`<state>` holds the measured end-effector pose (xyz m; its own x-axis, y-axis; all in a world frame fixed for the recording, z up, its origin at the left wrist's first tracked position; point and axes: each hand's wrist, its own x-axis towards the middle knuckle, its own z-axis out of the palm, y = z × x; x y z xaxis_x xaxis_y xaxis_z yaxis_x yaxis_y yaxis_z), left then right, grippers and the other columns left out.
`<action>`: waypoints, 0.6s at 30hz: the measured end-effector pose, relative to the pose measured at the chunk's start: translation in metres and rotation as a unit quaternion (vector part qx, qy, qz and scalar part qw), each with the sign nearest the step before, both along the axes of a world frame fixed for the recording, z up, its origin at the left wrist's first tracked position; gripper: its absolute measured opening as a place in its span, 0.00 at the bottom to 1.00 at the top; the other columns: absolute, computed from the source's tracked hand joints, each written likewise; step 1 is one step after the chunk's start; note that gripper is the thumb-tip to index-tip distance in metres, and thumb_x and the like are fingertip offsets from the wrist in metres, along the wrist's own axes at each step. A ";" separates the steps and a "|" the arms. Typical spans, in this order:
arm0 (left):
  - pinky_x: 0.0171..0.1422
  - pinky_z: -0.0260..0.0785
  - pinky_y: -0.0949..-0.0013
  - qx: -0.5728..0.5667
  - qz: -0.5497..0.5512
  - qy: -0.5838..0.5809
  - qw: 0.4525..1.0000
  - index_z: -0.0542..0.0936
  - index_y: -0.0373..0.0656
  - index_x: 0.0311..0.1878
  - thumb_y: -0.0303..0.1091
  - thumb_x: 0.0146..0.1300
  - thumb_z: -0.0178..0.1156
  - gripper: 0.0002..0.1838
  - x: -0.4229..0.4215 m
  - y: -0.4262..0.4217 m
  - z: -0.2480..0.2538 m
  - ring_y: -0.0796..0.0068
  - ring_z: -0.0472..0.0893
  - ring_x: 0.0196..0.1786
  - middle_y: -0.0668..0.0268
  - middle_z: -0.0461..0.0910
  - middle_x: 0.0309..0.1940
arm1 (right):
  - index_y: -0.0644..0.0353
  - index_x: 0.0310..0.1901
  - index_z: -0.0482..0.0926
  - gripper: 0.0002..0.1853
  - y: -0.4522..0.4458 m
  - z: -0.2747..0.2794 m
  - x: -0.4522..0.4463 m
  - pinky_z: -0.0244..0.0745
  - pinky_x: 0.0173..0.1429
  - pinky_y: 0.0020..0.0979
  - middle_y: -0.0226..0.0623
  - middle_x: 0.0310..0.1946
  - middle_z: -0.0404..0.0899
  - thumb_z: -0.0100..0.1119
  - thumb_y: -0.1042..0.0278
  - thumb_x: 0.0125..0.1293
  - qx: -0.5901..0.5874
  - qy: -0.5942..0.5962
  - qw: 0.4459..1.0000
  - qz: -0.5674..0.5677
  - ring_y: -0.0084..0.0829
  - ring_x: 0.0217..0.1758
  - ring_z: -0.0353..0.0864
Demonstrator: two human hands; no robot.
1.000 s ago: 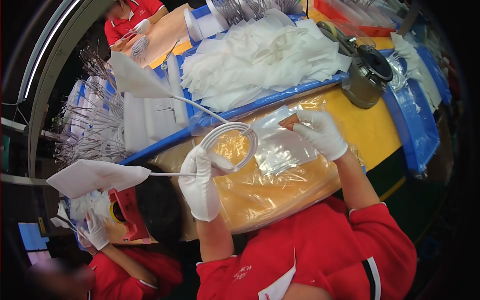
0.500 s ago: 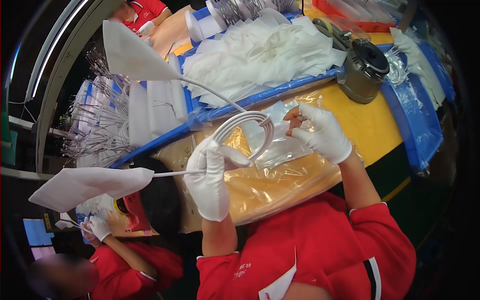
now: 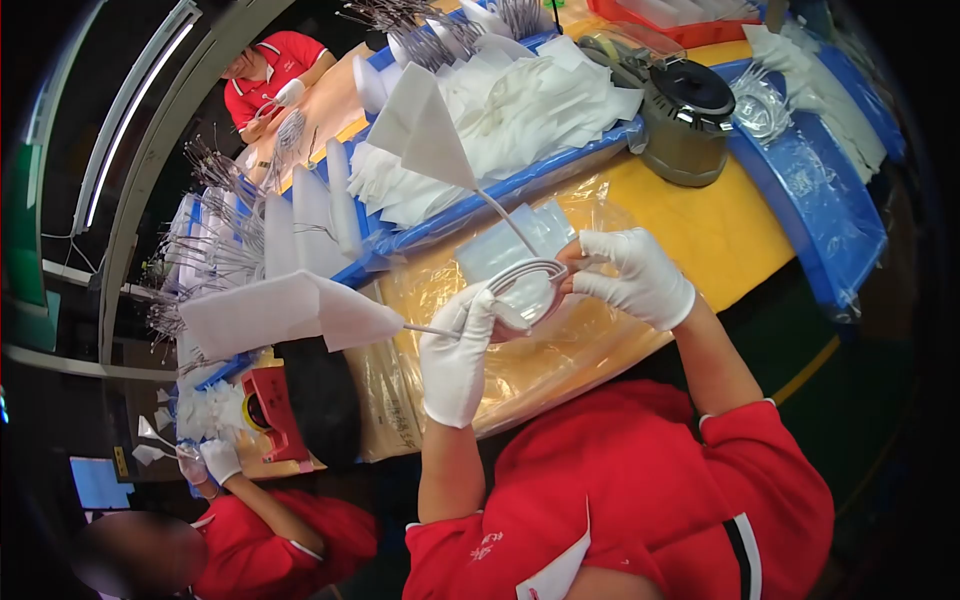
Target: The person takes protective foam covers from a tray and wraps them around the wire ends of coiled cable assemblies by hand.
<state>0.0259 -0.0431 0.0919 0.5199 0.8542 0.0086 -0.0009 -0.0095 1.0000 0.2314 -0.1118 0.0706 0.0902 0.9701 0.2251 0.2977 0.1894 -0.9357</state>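
A coil of white cable (image 3: 528, 268) is gripped in my gloved left hand (image 3: 455, 365), its fingers closed around the coil's left side. My gloved right hand (image 3: 640, 278) has bare thumb and index fingertips, which pinch the coil's right edge. From the coil, one cable end runs up into a folded white soft sheet (image 3: 425, 130). Another end goes left into a second white sheet (image 3: 290, 315). Beneath the coil, silvery-clear plastic bags (image 3: 520, 240) lie on the plastic-covered table.
A blue tray of white sheets (image 3: 500, 125) stands behind the coil. Right of it are a dark round dispenser-like device (image 3: 690, 120) and a blue bin (image 3: 815, 215). Bundled cables (image 3: 225, 240) stick out at left. A red tape dispenser (image 3: 275, 415) sits near a co-worker's gloved hand (image 3: 220, 460).
The coil has moved right and down and now lies flatter to view. My right fingertips, apart from the coil before, have come onto its right edge. The cable ends have swung rightward.
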 end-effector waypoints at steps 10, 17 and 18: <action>0.50 0.69 0.72 -0.022 -0.043 -0.005 0.999 0.79 0.35 0.45 0.39 0.68 0.54 0.15 0.021 -0.002 -0.039 0.79 0.75 0.47 0.61 0.77 0.49 | 0.65 0.38 0.79 0.09 -0.001 -0.016 -0.008 0.72 0.43 0.21 0.29 0.29 0.81 0.55 0.67 0.67 -0.017 0.263 0.964 -0.021 0.18 0.36 0.77; 0.30 0.70 0.77 0.120 -0.038 0.116 0.985 0.78 0.37 0.24 0.28 0.59 0.64 0.09 -0.005 -0.003 -0.051 0.80 0.77 0.22 0.64 0.77 0.19 | 0.65 0.40 0.78 0.12 0.008 -0.033 0.005 0.70 0.46 0.23 0.32 0.30 0.81 0.51 0.64 0.69 -0.111 0.232 0.966 -0.020 0.20 0.38 0.77; 0.42 0.72 0.71 0.158 -0.044 0.152 0.975 0.79 0.39 0.24 0.26 0.56 0.65 0.07 -0.011 -0.001 -0.052 0.70 0.81 0.34 0.59 0.79 0.27 | 0.66 0.40 0.78 0.12 0.007 -0.036 0.003 0.70 0.46 0.23 0.32 0.30 0.81 0.51 0.64 0.69 -0.118 0.242 0.963 0.000 0.20 0.38 0.77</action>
